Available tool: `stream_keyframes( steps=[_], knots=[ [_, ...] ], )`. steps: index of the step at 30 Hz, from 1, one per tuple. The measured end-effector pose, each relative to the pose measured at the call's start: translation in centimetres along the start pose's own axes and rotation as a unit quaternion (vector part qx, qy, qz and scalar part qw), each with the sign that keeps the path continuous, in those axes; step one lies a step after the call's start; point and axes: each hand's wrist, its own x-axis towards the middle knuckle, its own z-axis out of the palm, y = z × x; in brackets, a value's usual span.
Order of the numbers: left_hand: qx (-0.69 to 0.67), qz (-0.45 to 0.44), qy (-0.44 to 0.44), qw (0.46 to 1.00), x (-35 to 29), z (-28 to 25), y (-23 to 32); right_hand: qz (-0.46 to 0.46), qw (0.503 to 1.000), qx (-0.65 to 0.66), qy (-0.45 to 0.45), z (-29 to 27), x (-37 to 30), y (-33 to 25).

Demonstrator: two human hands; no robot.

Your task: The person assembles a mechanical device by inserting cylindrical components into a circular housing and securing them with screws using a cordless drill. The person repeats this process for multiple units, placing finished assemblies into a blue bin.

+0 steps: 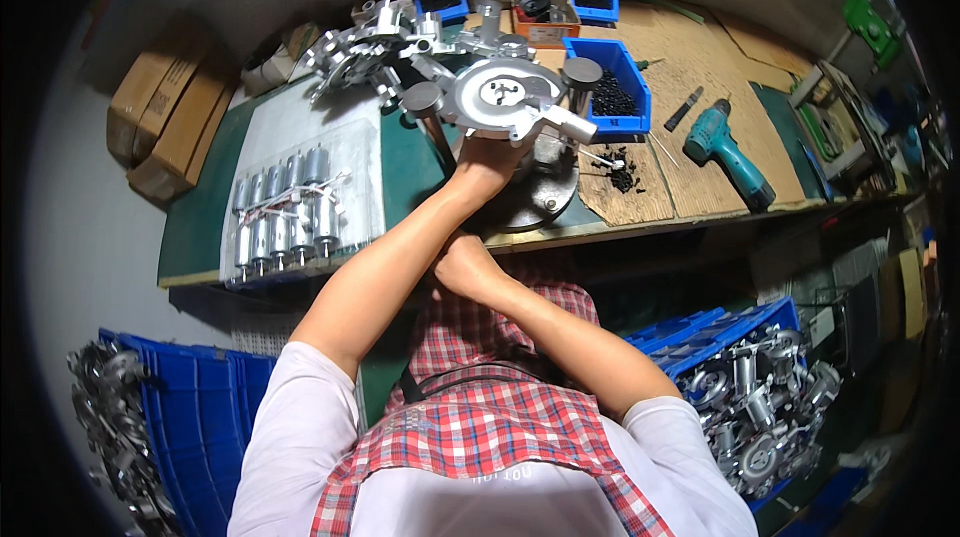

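A round silver metal housing [488,97] rests on a fixture with two upright posts [581,75] and a dark round base [545,209]. My left hand [488,165] reaches under the near side of this housing. Its fingers are hidden there, so I cannot see whether they grip anything. Below and nearer to me, at the table's front edge, my right hand [466,265] is curled closed beneath my left forearm. What it holds, if anything, is hidden. Beside the fixture lies a small heap of black screws [622,175].
Several cylindrical motors with wires [285,212] lie on the left. More metal castings [385,47] are piled behind the fixture. A blue bin of black screws [612,87], a teal power drill [725,152] and a black-handled tool [684,109] are on the right. Blue crates [200,392] flank me below.
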Motion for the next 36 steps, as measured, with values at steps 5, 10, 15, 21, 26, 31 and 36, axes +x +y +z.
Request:
stream_keyframes(
  steps=[5,10,15,21,26,31,36],
  knots=[
    [0.017,0.066,-0.005,0.998,0.1,-0.1,-0.5,-0.054,0.984,0.059,0.159,4.1,1.5,5.1],
    [0.014,0.03,-0.038,0.999,0.0,-0.4,-0.8,-0.017,0.967,0.21,0.141,3.4,-1.4,2.7],
    [0.041,0.052,-0.032,0.997,-0.3,-0.2,-1.8,0.087,0.939,0.251,0.22,-3.9,-9.7,1.8],
    [0.054,0.042,-0.042,0.997,-0.2,0.3,-1.9,-0.082,0.83,-0.353,0.424,-7.5,-10.5,4.3],
    [0.04,0.043,-0.03,0.998,-0.9,0.3,-2.2,-0.205,0.738,-0.418,0.489,-12.0,-9.5,4.8],
    [0.088,0.02,-0.044,0.995,-0.7,0.3,-1.4,-0.113,0.872,-0.237,0.414,-11.2,-9.6,5.5],
    [0.067,-0.038,0.017,0.997,-0.8,1.2,-0.9,0.187,0.91,0.361,0.085,-9.9,-10.2,3.2]
  ],
)
